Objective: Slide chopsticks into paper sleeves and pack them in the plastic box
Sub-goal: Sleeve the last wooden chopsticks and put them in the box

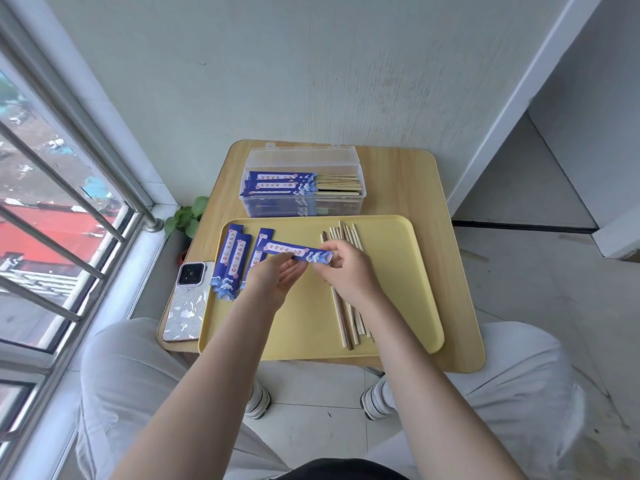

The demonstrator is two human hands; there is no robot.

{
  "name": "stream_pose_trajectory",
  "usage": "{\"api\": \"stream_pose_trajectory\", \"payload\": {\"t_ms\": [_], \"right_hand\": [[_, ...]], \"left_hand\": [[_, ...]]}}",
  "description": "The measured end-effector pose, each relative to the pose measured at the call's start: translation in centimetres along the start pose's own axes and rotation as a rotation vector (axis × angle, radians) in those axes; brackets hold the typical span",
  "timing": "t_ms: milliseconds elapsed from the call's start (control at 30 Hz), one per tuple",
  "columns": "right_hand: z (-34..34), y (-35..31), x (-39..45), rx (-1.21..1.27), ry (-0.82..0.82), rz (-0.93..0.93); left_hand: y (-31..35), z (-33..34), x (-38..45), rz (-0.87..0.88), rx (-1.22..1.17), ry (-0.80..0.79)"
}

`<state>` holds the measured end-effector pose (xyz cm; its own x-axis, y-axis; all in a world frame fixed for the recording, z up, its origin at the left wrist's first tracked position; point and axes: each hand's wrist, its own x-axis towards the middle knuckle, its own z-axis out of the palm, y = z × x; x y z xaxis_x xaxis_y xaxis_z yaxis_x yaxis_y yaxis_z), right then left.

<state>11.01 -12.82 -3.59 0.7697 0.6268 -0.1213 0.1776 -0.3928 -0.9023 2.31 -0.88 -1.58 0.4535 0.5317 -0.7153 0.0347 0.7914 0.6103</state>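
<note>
A small wooden table (408,188) stood against the wall, hemmed in by the window on one side and the person's knees at its near edge. Most of its top was taken by a yellow tray (388,271), with a clear plastic box (301,206) behind it, lid up and already stacked with sleeved pairs. A phone (185,303) lay just beside the tray's left rim.

On the tray's right side lay the bare chopsticks (346,320), roughly parallel; on the left, a few spare paper sleeves (232,261). The middle of the tray was bare, and that was where the hands worked.

The left hand (277,275) pinched one blue sleeve (294,252) by its lower edge, holding it crosswise above the tray. The right hand (346,268) had its fingertips closed on the sleeve's right end, seemingly working the mouth open. I could not see any chopstick in it yet.

So I judged it to be the start of a fresh pair: sleeve readied, sticks not picked. Next the right hand would need to let go, reach down just beneath for two sticks, align their tips, and feed them in without crumpling the paper.
</note>
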Motion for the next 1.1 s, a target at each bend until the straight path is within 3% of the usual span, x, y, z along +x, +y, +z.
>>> {"api": "stream_pose_trajectory", "payload": {"t_ms": [100, 200, 267, 333, 400, 633, 767, 867, 1100], "right_hand": [[-0.6, 0.1, 0.3, 0.011, 0.033, 0.021], [-1.6, 0.0, 0.8, -0.028, -0.012, 0.052], [-2.0, -0.1, 1.0, -0.033, -0.094, 0.066], [-2.2, -0.2, 1.1, -0.027, -0.139, 0.068], [-2.3, -0.3, 1.3, -0.035, -0.149, 0.064], [-2.5, 0.2, 0.9, 0.028, -0.096, 0.114], [-2.2, 1.1, 0.9, -0.285, 0.033, 0.231], [-1.5, 1.4, 0.5, -0.482, -0.01, 0.259], [-0.2, 1.9, 0.9, -0.596, -0.012, 0.271]], "left_hand": [[-0.1, -0.3, 0.0, 0.088, 0.432, 0.151], [-0.3, -0.8, 0.2, 0.552, 0.921, 0.268], [-0.3, -0.8, 0.1, 0.802, 1.153, 0.088], [-0.3, -0.6, 0.3, 0.79, 1.313, -0.181], [-0.2, -0.3, 0.3, 0.75, 1.423, -0.272], [-1.2, -1.2, 1.2, 0.527, 1.18, -0.272], [-1.7, -1.8, 1.5, 0.453, 1.052, -0.199], [-1.9, -2.1, 1.7, 0.413, 1.019, -0.164], [-1.9, -2.1, 1.7, 0.361, 0.981, -0.106]]}}
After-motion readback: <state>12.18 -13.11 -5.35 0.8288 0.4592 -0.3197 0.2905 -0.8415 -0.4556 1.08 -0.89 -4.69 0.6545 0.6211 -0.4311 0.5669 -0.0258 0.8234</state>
